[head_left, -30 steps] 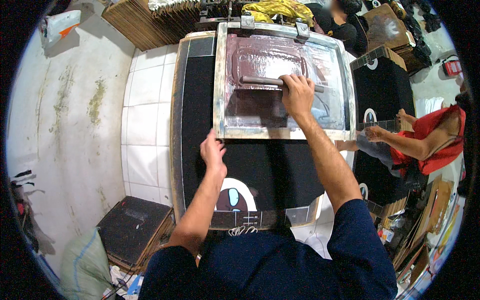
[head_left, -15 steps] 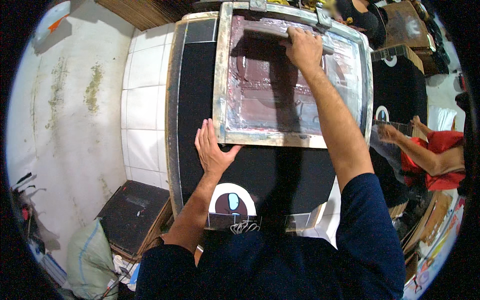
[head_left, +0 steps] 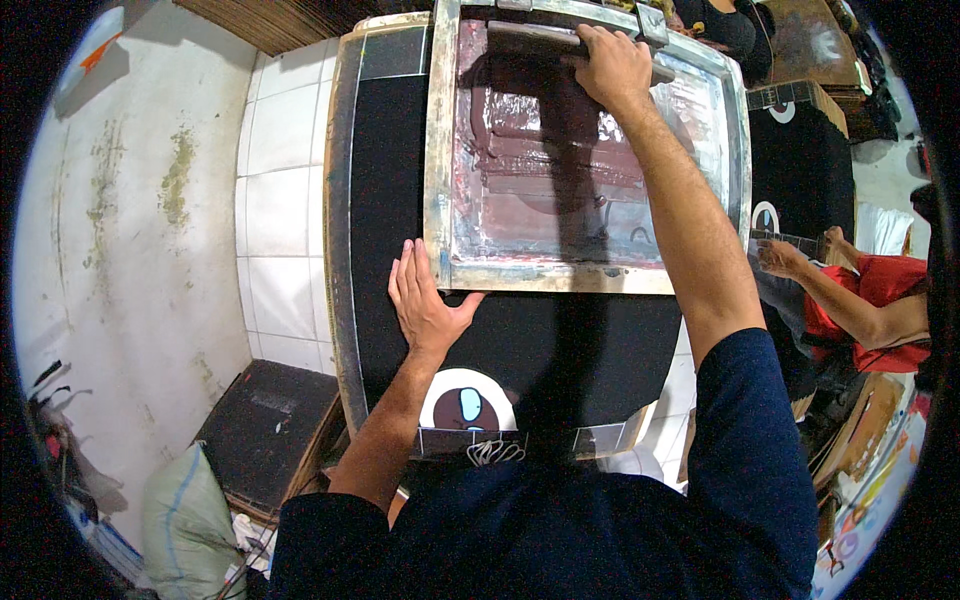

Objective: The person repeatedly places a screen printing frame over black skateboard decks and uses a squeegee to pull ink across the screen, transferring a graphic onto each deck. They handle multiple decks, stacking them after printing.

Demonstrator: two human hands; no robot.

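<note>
My right hand (head_left: 612, 68) grips a long squeegee (head_left: 535, 40) near the far end of a printing screen. The screen's worn, paint-stained frame (head_left: 560, 278) lies over black fabric (head_left: 520, 335) on a board. Dark brown ink (head_left: 560, 155) coats much of the mesh, with wet shine just behind the squeegee. My left hand (head_left: 430, 310) rests at the frame's near left corner, fingers stretched along its side and thumb out along the near edge. Closer to me, a round white, brown and light blue print (head_left: 466, 405) shows on the fabric.
Metal clamps (head_left: 652, 24) sit on the frame's far edge. At right, another person's hand (head_left: 780, 260) is beside a second black-covered board (head_left: 805, 160). A pale sack (head_left: 190, 525) and stacked dark boards (head_left: 270, 425) stand at lower left, by a stained wall (head_left: 150, 230).
My right hand and the squeegee have moved a little farther from me across the mesh, exposing more shiny brown ink. My left hand stays at the corner. The view has shifted slightly.
</note>
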